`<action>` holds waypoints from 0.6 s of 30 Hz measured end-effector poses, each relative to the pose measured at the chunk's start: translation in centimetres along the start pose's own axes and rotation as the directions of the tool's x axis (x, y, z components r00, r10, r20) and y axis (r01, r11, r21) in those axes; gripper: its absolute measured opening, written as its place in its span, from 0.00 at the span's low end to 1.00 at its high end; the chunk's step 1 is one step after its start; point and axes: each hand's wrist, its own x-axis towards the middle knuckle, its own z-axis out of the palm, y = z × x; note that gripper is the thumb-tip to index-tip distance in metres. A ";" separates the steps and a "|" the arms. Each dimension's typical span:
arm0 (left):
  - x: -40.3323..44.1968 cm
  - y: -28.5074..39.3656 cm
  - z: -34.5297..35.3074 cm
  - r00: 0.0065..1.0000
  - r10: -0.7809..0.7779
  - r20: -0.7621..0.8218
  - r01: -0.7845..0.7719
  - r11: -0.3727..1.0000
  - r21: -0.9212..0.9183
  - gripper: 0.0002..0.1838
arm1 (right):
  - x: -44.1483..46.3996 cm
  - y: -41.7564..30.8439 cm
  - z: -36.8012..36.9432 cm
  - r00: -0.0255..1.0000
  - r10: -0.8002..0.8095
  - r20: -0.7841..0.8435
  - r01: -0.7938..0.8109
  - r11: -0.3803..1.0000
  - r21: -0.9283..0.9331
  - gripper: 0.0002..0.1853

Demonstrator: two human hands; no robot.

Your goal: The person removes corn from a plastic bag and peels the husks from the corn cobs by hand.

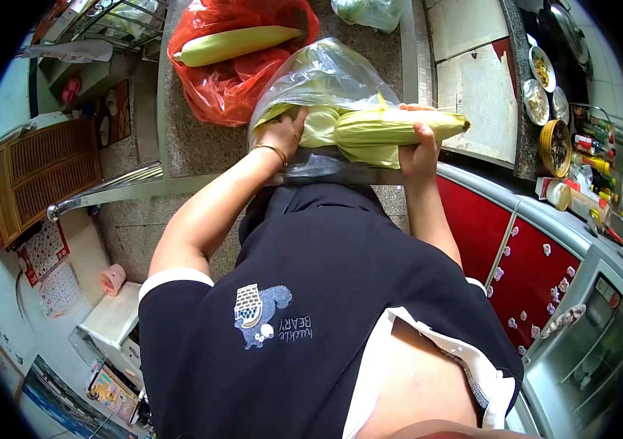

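An ear of corn [392,128] in pale green husk lies sideways over a clear plastic bag [326,69]. Its darker tip points right. My right hand [420,150] is wrapped round the ear near that end, thumb in front. On the left, my left hand [282,137], with a bangle at the wrist, closes on loose husk leaves [319,126] at the ear's other end; its fingertips are partly hidden by the leaves and plastic. Beyond it, a red plastic bag [216,91] holds another ear in its husk [238,45].
The bags rest on a speckled stone table [205,150] with a metal edge. Another clear bag [370,13] sits at the back. At right, a counter carries plates of food [542,69], a round basket [555,148] and several bottles. Red cabinet doors [472,227] stand beside me.
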 end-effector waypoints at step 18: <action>-1.8 5.6 -3.2 0.840 -0.190 -0.509 -0.230 0.723 -0.651 0.42 | 0.2 -0.9 8.2 0.991 0.064 -0.117 -0.068 0.997 -0.035 0.14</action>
